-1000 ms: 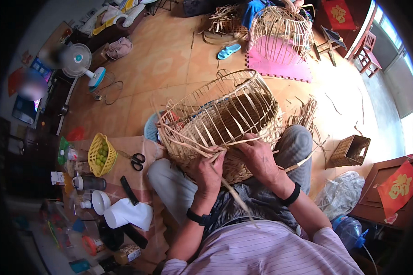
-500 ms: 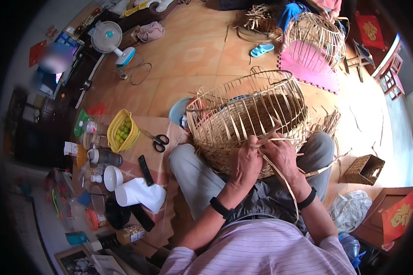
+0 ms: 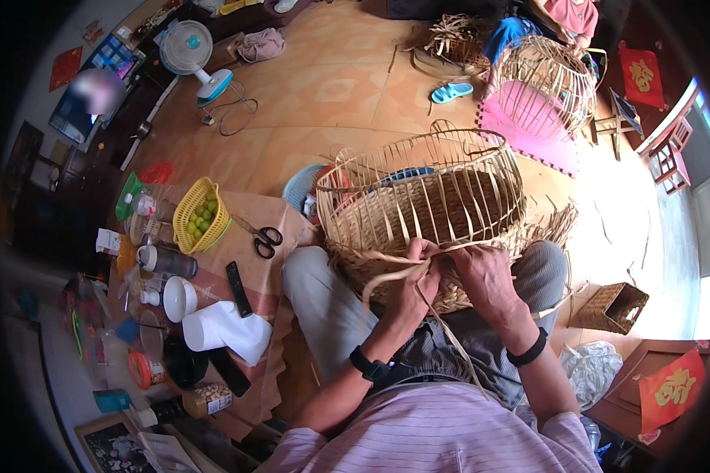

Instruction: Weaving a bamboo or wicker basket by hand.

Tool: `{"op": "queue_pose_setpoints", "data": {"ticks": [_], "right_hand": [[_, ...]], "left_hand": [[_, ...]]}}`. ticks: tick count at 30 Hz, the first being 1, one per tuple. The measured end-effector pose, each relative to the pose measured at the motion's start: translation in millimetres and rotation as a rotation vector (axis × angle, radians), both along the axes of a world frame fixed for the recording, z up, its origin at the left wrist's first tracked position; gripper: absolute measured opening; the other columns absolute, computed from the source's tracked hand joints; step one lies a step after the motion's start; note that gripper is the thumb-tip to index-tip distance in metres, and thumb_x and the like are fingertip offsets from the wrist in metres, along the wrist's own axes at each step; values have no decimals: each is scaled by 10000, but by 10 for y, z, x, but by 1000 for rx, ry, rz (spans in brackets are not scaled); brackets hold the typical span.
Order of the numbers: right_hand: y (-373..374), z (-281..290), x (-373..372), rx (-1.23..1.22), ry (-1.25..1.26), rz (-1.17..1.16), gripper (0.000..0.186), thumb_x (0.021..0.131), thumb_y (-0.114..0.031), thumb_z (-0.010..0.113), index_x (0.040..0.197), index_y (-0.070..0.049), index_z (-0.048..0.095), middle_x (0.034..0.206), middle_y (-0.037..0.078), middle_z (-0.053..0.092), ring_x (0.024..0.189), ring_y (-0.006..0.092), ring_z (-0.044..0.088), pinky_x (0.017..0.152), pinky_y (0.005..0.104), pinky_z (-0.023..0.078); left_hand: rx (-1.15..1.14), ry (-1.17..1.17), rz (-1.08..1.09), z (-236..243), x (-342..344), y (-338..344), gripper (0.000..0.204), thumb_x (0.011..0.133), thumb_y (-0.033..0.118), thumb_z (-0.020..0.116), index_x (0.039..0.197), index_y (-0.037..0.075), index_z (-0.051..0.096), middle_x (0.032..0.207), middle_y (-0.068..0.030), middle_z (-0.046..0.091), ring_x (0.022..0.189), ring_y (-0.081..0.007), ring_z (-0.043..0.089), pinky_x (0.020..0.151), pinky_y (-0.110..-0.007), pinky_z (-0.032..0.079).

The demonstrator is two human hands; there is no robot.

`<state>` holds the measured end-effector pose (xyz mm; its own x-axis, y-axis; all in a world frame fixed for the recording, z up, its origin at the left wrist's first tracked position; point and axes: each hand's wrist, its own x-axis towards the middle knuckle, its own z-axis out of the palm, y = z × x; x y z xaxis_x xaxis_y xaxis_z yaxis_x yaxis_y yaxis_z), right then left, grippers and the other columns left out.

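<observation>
Dressed in a pale lilac, thin-striped cloth shirt (image 3: 418,426) and grey, finely ribbed cloth trousers (image 3: 323,315); banded in black at both wrists.
Striped crosswise in fine darker lines on the shirt, softly creased, with a faint vertical seam low on the front. Short in the sleeve, same lilac, ending near the elbow on both sides. Strapped at the left wrist with a black band carrying a squarish dark case (image 3: 369,366), at the right with a plain flat black wristband (image 3: 528,350). Bare at left hand (image 3: 412,290), right hand (image 3: 485,276) and forearms. Lighter grey over the left knee, darker and wrinkled at the lap.
</observation>
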<state>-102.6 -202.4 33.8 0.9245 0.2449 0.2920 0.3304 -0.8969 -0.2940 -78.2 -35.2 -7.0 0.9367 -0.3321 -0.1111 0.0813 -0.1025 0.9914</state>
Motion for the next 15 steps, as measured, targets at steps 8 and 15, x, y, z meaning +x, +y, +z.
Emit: {"op": "queue_pose_setpoints", "data": {"ticks": [8, 15], "right_hand": [[-32, -51, -17, 7, 30, 33, 183, 909, -72, 597, 1073, 6, 620, 760, 163, 629, 723, 348, 670, 639, 453, 507], [37, -172, 17, 136, 2, -14, 174, 879, -141, 698, 961, -28, 595, 728, 163, 652, 688, 369, 689, 618, 469, 531]], "left_hand": [[351, -665, 26, 301, -48, 125, 225, 880, -64, 628, 1095, 0, 642, 1002, -204, 684, 961, -418, 693, 819, -442, 564], [451, -721, -3, 285, -74, 99, 414, 761, -161, 636, 1145, -8, 603, 1037, -171, 628, 961, -389, 681, 800, -456, 563]]}}
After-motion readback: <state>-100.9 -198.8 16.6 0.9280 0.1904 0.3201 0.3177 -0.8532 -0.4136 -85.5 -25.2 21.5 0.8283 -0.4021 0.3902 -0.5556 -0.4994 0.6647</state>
